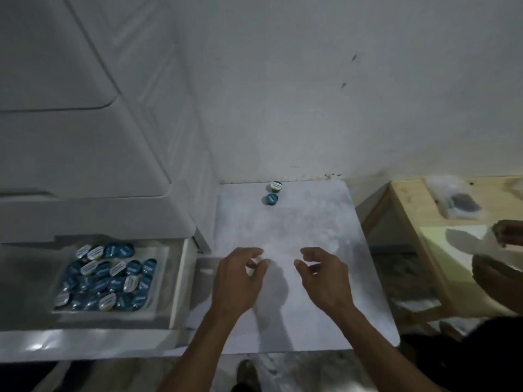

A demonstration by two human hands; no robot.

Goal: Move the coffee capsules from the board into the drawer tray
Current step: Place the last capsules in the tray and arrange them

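Both hands hovered over white board [297, 278], near its centre. Left hand [239, 278] at 9 o'clock of right hand [325, 275]; each with fingers curled loosely, thumb apart from fingers, nothing held. Two coffee capsules [272, 198] stood at board's 12 o'clock edge, touching, near wall [311, 94]. Drawer tray [167, 281], at 9 o'clock of board, pulled out, held many blue and white capsules [107, 278] heaped together. Wooden table [410, 210] at 3 o'clock.
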